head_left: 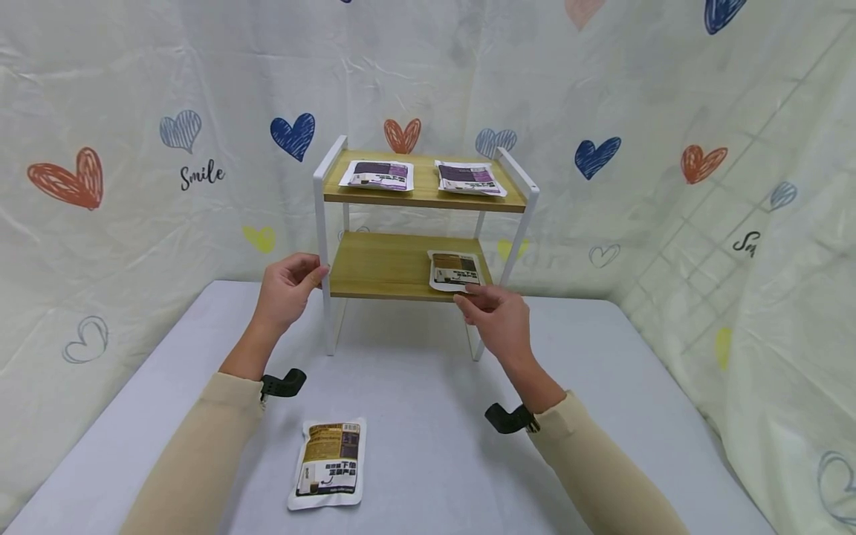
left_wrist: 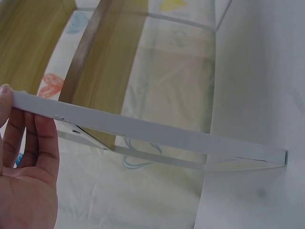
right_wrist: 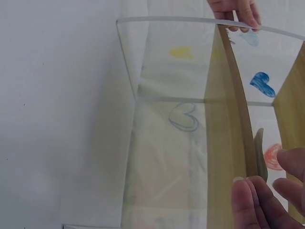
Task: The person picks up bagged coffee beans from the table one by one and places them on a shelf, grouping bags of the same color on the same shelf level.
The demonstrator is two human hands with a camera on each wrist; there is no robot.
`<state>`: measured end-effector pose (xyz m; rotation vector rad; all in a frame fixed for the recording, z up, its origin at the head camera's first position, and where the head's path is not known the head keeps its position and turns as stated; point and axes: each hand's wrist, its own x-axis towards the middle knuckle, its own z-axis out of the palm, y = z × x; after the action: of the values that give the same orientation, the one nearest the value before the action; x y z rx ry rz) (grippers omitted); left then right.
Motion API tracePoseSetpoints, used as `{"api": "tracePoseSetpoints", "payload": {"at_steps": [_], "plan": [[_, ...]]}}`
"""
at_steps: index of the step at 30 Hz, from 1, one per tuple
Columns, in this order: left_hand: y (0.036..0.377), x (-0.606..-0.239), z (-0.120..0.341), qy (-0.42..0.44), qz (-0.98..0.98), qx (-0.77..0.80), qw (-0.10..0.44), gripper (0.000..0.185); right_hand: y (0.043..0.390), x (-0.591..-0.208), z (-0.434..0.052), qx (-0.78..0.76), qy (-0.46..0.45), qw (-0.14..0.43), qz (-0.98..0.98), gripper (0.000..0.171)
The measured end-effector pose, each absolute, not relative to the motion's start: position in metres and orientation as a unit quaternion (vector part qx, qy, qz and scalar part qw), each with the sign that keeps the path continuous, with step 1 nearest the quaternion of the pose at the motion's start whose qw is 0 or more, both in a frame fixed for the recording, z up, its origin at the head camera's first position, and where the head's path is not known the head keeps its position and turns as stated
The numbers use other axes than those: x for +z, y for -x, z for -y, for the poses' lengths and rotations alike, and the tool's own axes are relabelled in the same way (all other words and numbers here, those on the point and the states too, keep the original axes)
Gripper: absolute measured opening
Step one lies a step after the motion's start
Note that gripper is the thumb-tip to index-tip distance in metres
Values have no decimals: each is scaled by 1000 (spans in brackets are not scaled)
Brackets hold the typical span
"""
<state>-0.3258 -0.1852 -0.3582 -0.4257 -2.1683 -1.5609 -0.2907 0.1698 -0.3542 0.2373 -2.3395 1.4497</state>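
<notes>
A two-tier wooden shelf (head_left: 388, 264) with a white metal frame stands at the back of the grey table. My left hand (head_left: 290, 286) grips its front left post (head_left: 325, 297); in the left wrist view the fingers (left_wrist: 35, 143) curl round the white bar (left_wrist: 152, 131). My right hand (head_left: 498, 316) pinches the front edge of a brown pouch (head_left: 456, 269) that lies on the right of the lower shelf. The right wrist view shows that pouch edge-on (right_wrist: 259, 152) above my fingertips (right_wrist: 252, 195). Two purple pouches (head_left: 377, 175) (head_left: 469, 178) lie on the top shelf.
Another brown pouch (head_left: 329, 462) lies flat on the table (head_left: 428, 416) close to my left forearm. A heart-printed cloth (head_left: 134, 171) hangs behind and on both sides of the table. The lower shelf's left half is bare wood.
</notes>
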Motion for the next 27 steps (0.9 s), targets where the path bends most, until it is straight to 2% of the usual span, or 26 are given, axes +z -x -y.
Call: {"api": "tracePoseSetpoints", "payload": {"at_steps": [17,27], "plan": [[325,-357,185,156,786,-560,213,38,263,-371,-153,541,-73,128,828,37],[326,-357,183,154,782,-565,213,37,247,-383,-140,558,-110,104,816,28]]}}
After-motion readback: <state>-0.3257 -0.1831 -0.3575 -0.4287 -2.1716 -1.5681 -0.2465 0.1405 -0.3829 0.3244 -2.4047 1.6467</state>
